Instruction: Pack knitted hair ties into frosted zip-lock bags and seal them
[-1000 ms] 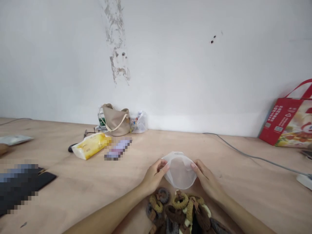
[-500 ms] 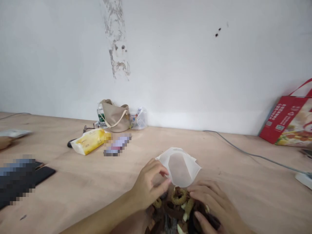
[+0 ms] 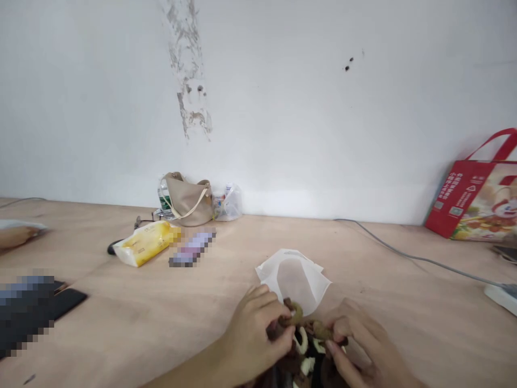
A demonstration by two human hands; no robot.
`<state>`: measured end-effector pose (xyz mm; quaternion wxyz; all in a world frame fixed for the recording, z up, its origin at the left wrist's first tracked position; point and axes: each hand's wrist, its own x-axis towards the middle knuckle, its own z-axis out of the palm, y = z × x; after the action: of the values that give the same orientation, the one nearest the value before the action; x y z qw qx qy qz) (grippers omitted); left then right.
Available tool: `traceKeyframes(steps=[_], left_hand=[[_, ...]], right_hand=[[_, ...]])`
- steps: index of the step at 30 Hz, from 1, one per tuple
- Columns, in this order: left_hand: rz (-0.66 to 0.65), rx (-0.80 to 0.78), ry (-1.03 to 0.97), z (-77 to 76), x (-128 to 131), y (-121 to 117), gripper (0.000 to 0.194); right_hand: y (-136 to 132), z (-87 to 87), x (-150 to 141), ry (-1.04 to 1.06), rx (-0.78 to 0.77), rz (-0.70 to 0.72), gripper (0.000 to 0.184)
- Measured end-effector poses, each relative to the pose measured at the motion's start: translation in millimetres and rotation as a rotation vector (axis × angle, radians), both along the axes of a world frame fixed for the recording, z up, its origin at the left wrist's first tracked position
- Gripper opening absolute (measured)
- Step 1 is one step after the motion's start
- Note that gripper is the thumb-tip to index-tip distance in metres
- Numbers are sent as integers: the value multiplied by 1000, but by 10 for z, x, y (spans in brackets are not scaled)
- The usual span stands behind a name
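Observation:
A pile of hair ties (image 3: pixel 307 366) in dark brown, black and cream lies at the bottom edge, between my hands and partly hidden by them. Thumb and fingers of my left hand (image 3: pixel 262 326) are closed on brown and olive hair ties (image 3: pixel 297 312), lifted a little above the pile. My right hand (image 3: pixel 357 339) pinches an olive-brown hair tie (image 3: pixel 321 330) at the pile's right side. Just beyond both hands, a white translucent pouch (image 3: pixel 323 285) lies with its wide side towards me.
A yellow tissue pack (image 3: pixel 147 242), a phone (image 3: pixel 193 248) and a beige handbag (image 3: pixel 188 199) are at the back left. Dark devices (image 3: pixel 28 307) lie at the left edge. On the right are a grey cable (image 3: pixel 404 250), a power strip (image 3: pixel 503 296) and a red shopping bag (image 3: pixel 454 199).
Both hands have closed on hair ties from the pile and raised them slightly. My left hand's fingers were apart before. The camera view has shifted a little.

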<state>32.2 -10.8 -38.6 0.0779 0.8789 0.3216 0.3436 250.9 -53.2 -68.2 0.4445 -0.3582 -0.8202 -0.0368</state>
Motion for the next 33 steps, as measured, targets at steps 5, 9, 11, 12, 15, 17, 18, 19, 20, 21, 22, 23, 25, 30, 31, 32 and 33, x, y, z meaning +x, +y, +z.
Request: traceKeyframes(steps=[5, 9, 11, 12, 15, 17, 18, 19, 20, 21, 22, 23, 25, 30, 31, 32, 33], left_hand=[[58, 10, -148, 5, -4, 44, 38], [1, 59, -140, 57, -47, 30, 25], [18, 83, -133, 93, -77, 36, 20], [37, 91, -126, 112, -92, 44, 20], [88, 79, -91, 160, -133, 76, 19], [105, 41, -65, 178, -149, 92, 20], [111, 16, -49, 182, -153, 95, 20], [114, -9, -29, 185, -153, 95, 20], [114, -35, -6, 190, -153, 94, 21], [108, -59, 21, 200, -153, 90, 21], [98, -83, 49, 216, -154, 86, 22], [83, -111, 82, 242, -160, 83, 22], [30, -187, 161, 319, -188, 80, 19], [-141, -386, 409, 503, -321, 110, 11], [-148, -384, 458, 506, -342, 121, 13], [-143, -369, 505, 496, -357, 133, 15], [-135, -352, 546, 477, -366, 143, 17]], right_hand=[[52, 26, -7, 32, 19, 11, 16], [88, 39, -56, 68, 107, -89, 17], [79, 36, -70, 29, 115, -97, 22], [68, 33, -75, 4, 96, -75, 24], [25, 33, -91, -17, 24, 24, 27], [1, 43, -102, -1, 6, 54, 26], [-7, 53, -107, 4, 6, 57, 26], [-14, 64, -112, 4, 5, 55, 27], [-19, 77, -116, 2, 2, 53, 28], [-23, 92, -119, 1, 0, 49, 30], [-26, 109, -122, 0, -2, 44, 31], [-30, 126, -126, -1, -5, 40, 32], [-38, 157, -139, -8, -10, 52, 32], [-38, 147, -217, -153, -31, 168, 32], [-34, 130, -237, -191, -37, 178, 32], [-30, 113, -257, -223, -40, 180, 32], [-27, 98, -274, -248, -36, 175, 31]])
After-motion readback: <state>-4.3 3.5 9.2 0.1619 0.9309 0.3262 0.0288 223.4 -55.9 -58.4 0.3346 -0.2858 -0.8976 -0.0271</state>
